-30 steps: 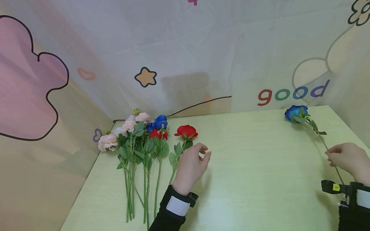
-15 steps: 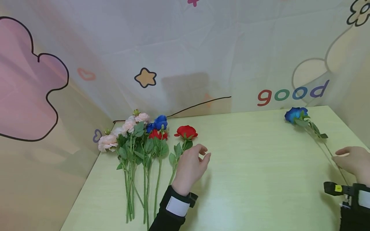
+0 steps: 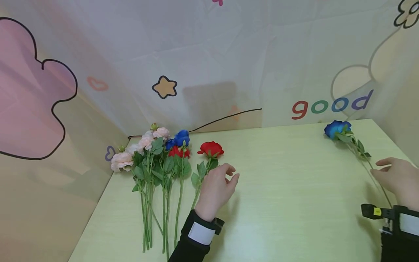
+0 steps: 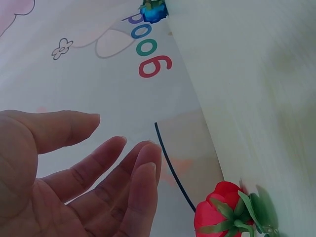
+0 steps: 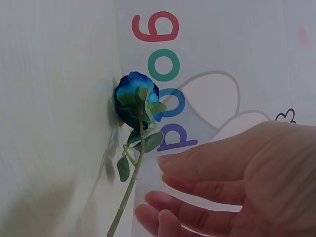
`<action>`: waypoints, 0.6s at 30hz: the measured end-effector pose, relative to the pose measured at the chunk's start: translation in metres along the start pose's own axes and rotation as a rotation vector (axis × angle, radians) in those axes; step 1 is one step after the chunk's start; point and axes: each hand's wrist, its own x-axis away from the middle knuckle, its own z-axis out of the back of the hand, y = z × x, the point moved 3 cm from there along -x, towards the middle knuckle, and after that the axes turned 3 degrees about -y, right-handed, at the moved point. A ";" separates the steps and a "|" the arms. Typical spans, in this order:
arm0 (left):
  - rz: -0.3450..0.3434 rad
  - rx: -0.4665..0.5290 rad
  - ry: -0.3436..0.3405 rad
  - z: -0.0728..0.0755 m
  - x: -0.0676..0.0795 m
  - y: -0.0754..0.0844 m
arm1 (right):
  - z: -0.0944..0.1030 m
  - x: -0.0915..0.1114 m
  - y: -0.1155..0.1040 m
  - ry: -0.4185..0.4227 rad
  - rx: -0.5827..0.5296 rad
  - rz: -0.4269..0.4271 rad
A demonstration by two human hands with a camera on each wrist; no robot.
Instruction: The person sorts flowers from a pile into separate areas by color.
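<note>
A blue rose [image 3: 338,129] with a long green stem lies at the right side of the table, its bloom near the back edge. My right hand [image 3: 394,180] hovers by its stem with thumb and fingers apart. In the right wrist view the stem [image 5: 129,190] runs past the fingertips with a gap between. My left hand [image 3: 217,187] hangs loosely curled over the stem of a red rose [image 3: 211,149], holding nothing. The left wrist view shows that red bloom [image 4: 219,210] below and to the right of the relaxed fingers [image 4: 143,187].
Left of the left hand lie several pale pink flowers [image 3: 122,161], blue roses [image 3: 182,138] and another red rose [image 3: 179,152], stems toward the front. A printed curtain [image 3: 209,54] hangs behind the pale green table [image 3: 294,189].
The right hand has let go of the blue rose's stem, and its fingers have spread. The blue rose has settled onto the table, shifting slightly. The left hand has not moved.
</note>
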 end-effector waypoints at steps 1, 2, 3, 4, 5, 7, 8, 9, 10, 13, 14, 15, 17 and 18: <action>0.000 0.000 0.000 0.000 0.000 0.000 | 0.000 0.001 -0.003 0.008 0.000 0.014; 0.001 0.000 0.000 0.000 0.000 0.000 | -0.001 0.002 -0.007 0.013 0.003 0.028; 0.001 0.000 0.001 0.001 0.000 0.000 | 0.000 0.004 -0.011 0.010 0.000 0.037; 0.002 -0.002 0.001 0.001 0.000 0.000 | -0.001 0.005 -0.015 0.017 0.009 0.052; 0.002 -0.002 0.002 0.001 0.000 -0.001 | -0.001 0.006 -0.019 0.029 0.018 0.066; 0.002 -0.003 0.003 0.002 0.000 -0.001 | -0.003 0.006 -0.027 0.036 0.026 0.090; 0.003 -0.002 0.003 0.002 0.000 -0.001 | -0.004 0.007 -0.031 0.036 0.030 0.104; 0.004 -0.004 0.003 0.003 0.000 -0.001 | -0.005 0.008 -0.035 0.040 0.028 0.119; 0.005 -0.004 0.003 0.003 0.000 -0.002 | -0.006 0.009 -0.040 0.043 0.025 0.139; 0.000 -0.004 0.008 0.004 0.000 -0.003 | -0.011 0.010 -0.053 0.060 0.005 0.218; 0.002 -0.003 0.011 0.004 0.000 -0.004 | -0.013 0.011 -0.057 0.063 -0.005 0.250; 0.004 -0.005 0.015 0.005 0.000 -0.005 | -0.015 0.011 -0.061 0.071 -0.017 0.282; 0.009 -0.009 0.027 0.006 0.000 -0.006 | -0.020 0.011 -0.070 0.081 -0.051 0.343; 0.017 -0.012 0.030 0.007 0.001 -0.007 | -0.024 0.012 -0.075 0.089 -0.069 0.373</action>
